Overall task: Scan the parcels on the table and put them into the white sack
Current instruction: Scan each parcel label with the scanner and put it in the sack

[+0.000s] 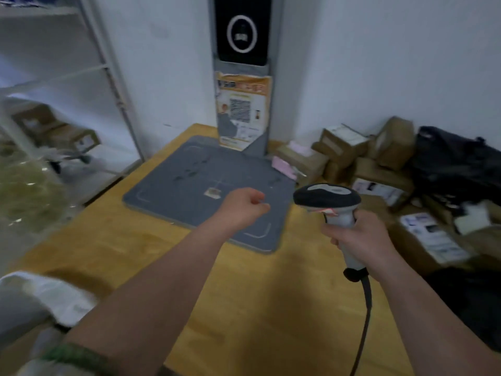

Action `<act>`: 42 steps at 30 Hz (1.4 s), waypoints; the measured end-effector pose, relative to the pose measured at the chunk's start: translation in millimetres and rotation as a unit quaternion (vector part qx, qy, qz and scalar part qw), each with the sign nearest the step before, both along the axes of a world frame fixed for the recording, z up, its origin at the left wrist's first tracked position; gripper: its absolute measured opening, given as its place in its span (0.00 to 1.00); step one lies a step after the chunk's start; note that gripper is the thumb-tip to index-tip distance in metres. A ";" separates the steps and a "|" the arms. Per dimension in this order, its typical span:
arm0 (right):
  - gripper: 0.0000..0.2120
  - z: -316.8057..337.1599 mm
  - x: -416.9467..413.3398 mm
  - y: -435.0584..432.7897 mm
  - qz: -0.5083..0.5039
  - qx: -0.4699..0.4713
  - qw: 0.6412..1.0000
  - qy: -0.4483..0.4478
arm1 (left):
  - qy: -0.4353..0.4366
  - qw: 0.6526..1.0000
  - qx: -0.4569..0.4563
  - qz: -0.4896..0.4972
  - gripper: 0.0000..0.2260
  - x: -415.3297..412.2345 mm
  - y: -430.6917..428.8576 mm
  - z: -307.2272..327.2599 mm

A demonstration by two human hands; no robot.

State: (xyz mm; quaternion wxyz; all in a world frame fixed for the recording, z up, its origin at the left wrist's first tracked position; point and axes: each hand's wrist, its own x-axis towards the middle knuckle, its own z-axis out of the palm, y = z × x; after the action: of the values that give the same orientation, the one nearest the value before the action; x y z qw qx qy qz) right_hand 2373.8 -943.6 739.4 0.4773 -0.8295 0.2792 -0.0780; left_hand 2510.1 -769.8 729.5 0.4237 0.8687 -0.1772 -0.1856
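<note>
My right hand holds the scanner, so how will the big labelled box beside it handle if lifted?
The labelled box looks like stiff cardboard, so it should probably keep its shape. It appears wide for the left hand alone, since the right hand grips the scanner, so it may tip. Parcels crowd it and might shift.

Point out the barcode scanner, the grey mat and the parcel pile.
barcode scanner point(325, 199): head view, dark head.
grey mat point(173, 191): head view, bare left part.
parcel pile point(379, 172): head view, brown box top.

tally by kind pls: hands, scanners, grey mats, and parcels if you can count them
hands: 2, left hand and right hand
handheld scanner: 1
grey mat: 1
parcels: heap too blurred to count
total: 4 without parcels
</note>
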 end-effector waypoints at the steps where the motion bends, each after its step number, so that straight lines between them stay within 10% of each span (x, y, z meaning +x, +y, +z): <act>1: 0.07 -0.5 -5.2 -18.5 -0.017 0.003 1.000 -0.002 | 0.001 1.000 0.013 -0.020 0.20 -0.7 -24.9 -2.7; 27: 0.07 -58.5 -48.6 -224.0 -0.134 0.041 0.990 0.012 | -0.085 0.924 0.316 -0.198 0.55 38.0 -282.3 -115.8; 37: 0.07 -56.4 -49.5 -202.2 -0.131 0.078 0.988 -0.021 | 0.312 0.941 0.115 -0.068 0.29 -20.7 -185.3 -90.8; 42: 0.09 -56.1 -49.4 -178.9 -0.114 0.074 0.990 -0.027 | 0.056 0.990 0.124 -0.021 0.33 -50.8 -169.6 -93.5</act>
State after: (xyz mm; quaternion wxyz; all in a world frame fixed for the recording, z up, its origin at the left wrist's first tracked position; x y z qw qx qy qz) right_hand 2324.4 -1122.5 683.3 0.5325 -0.7526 0.3636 -0.1333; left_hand 2459.3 -939.4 636.0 0.3175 0.8990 -0.1474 -0.2632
